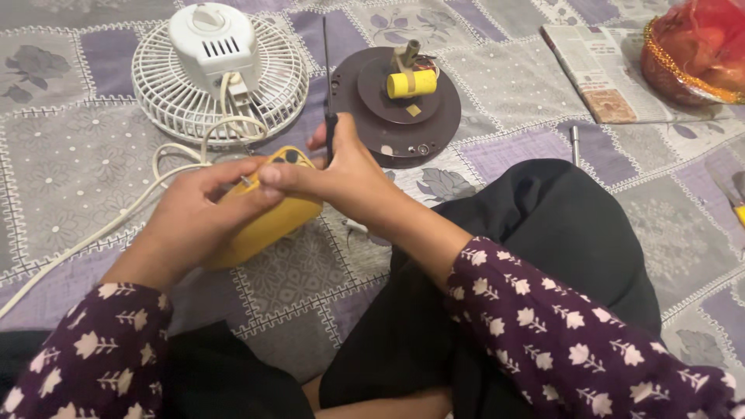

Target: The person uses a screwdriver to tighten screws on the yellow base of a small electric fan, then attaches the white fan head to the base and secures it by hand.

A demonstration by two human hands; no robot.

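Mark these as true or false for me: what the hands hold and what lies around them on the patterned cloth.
1. The left hand holds a yellow casing. True.
2. The right hand holds a pair of scissors. False: it grips a dark-handled screwdriver, shaft pointing away from the person.
3. The white fan guard lies on the cloth with a white cord running from it. True.
4. The round brown base is bare on top. False: a small yellow cylinder sits on it.
5. A folded newspaper lies at the far right, beside a red wrapped basket. True.
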